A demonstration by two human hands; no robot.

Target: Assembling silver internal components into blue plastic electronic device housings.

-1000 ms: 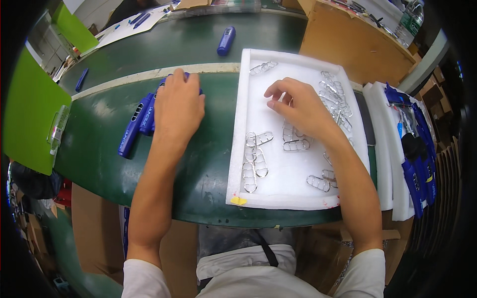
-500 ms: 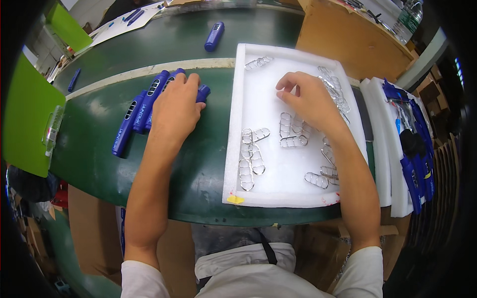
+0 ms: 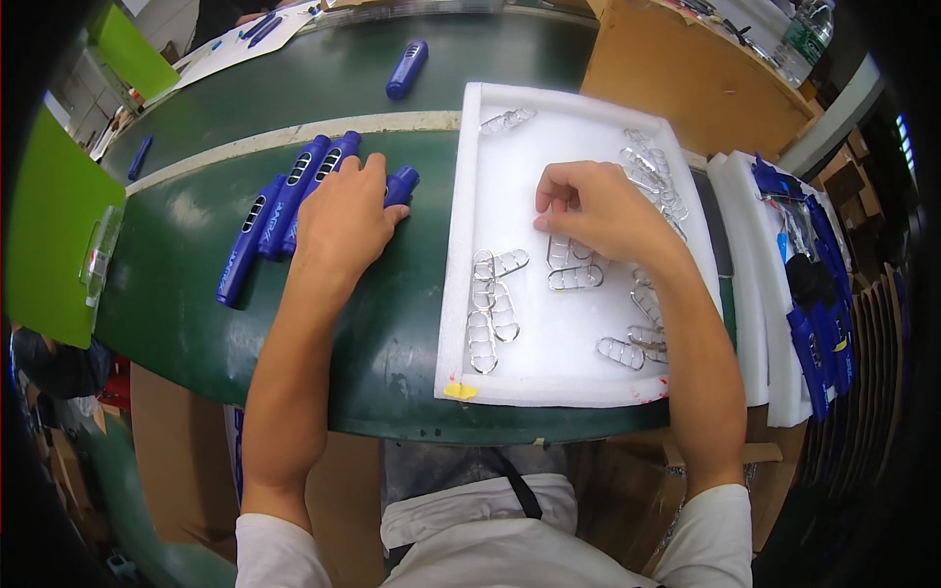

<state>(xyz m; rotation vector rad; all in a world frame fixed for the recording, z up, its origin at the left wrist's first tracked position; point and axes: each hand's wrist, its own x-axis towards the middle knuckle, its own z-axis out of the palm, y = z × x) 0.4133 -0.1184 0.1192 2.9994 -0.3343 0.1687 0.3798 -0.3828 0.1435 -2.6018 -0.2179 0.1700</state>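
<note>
So, my left hand [image 3: 343, 220] is lying palm down on the green table [image 3: 196, 294], fingers spread loosely over the right end of a little row of blue plastic handles [image 3: 284, 211]. It's resting on them, not gripping anything as far as I can see; one handle end pokes out just right of my fingers. The row fans out to the left of my hand, with the leftmost piece angled toward the near edge.

My right hand [image 3: 598, 211] is over the white foam tray [image 3: 461, 294] that sits just right of the handles. Fingers are curled in with the tips pinched down toward a pair of metal clips [image 3: 573, 267] around the middle of the tray. I can't tell if I've actually got one between my fingertips, they're tucked under.

There are more of those wire clips scattered around: a stack near the tray's left side [image 3: 490, 309], a bunch along the far right [image 3: 652, 181], one at the far edge [image 3: 507, 121], a few at the near right under my forearm.

One loose blue handle [image 3: 407, 69] lies farther back on the table. Off to the right there's another foam tray [image 3: 760, 294] with more blue pieces, and a green board [image 3: 49, 235] on the left.
</note>
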